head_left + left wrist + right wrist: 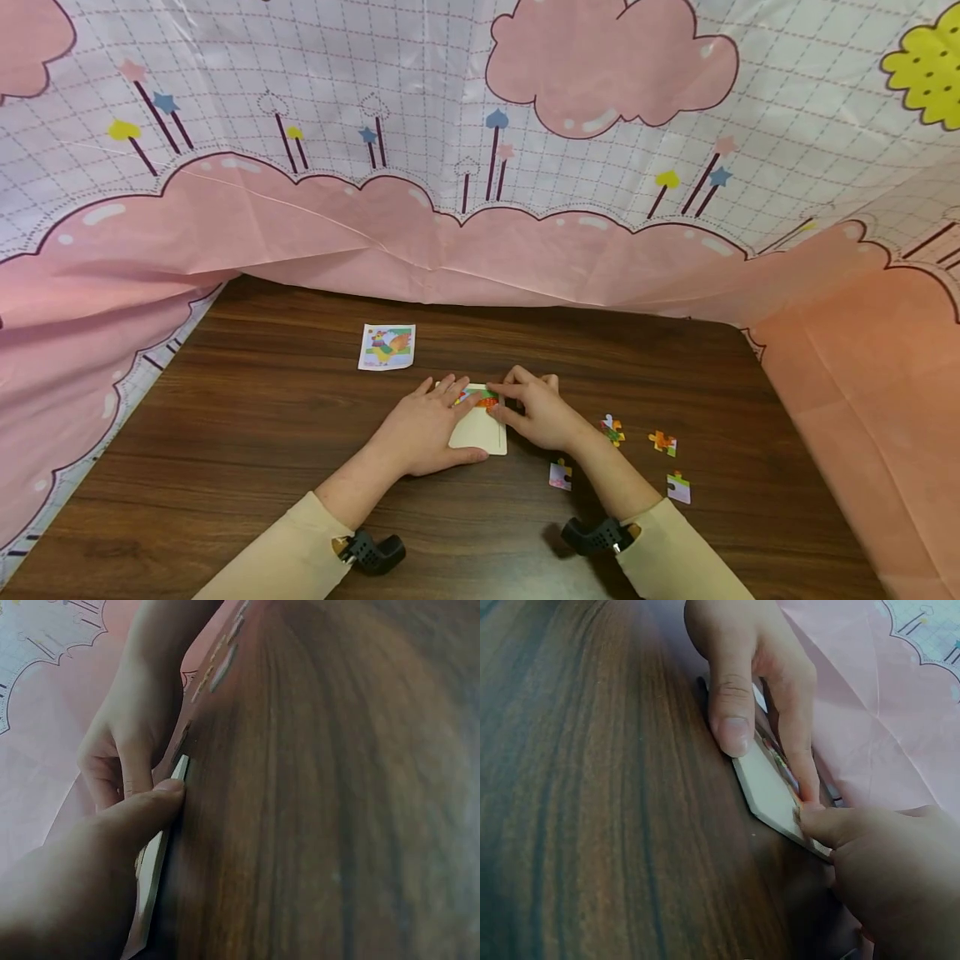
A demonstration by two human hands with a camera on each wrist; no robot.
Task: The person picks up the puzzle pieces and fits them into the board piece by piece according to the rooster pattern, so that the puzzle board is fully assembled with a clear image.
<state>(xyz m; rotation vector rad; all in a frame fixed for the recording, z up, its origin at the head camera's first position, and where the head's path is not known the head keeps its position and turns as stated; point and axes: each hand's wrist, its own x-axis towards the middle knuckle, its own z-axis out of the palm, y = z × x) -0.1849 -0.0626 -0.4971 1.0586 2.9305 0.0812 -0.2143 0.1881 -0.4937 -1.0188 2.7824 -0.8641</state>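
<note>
A cream puzzle tray (474, 435) lies on the table, with brightly coloured pieces set along its far side. My left hand (422, 427) rests across the left part of the tray with its fingers spread; its thumb (161, 799) lies on the near edge. At the far right corner, my right hand (542, 410) holds an orange-red puzzle piece (487, 402) between thumb and forefinger, low against the tray. The left forefinger touches down close to that spot in the right wrist view. Both hands partly hide the pieces in the tray.
Several loose jigsaw pieces lie right of the tray: a green one (613, 431) beside the right forearm, an orange one (663, 442), and pale ones (560, 475) nearer me. A picture card (387, 347) of a bird lies behind. A pink patterned curtain (525, 258) borders the table.
</note>
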